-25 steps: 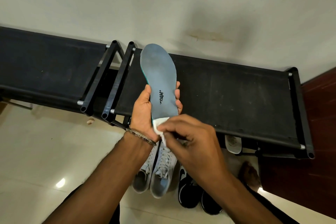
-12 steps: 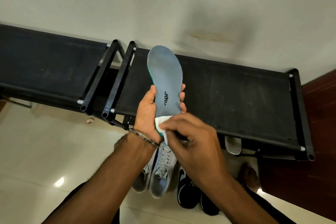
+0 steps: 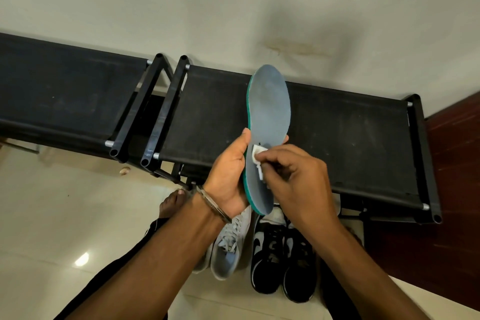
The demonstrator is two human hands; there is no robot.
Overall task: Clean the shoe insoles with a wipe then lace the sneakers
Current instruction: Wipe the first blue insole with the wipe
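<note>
Gripping the grey insole (image 3: 268,122) from behind, left hand (image 3: 228,176) holds it upright w/ thumb on its left edge, over the black rack (image 3: 350,143). Right hand (image 3: 298,179) pinches a white wipe (image 3: 257,158) against insole's mid face. Grey sneakers (image 3: 228,247) & black pair (image 3: 283,260) on near floor.

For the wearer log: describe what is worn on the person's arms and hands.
Both forearms are bare, with no sleeves or gloves in view. The left hand has a thin silver metal bracelet at the wrist. The right hand and its wrist carry no ring, watch or band that shows.
</note>
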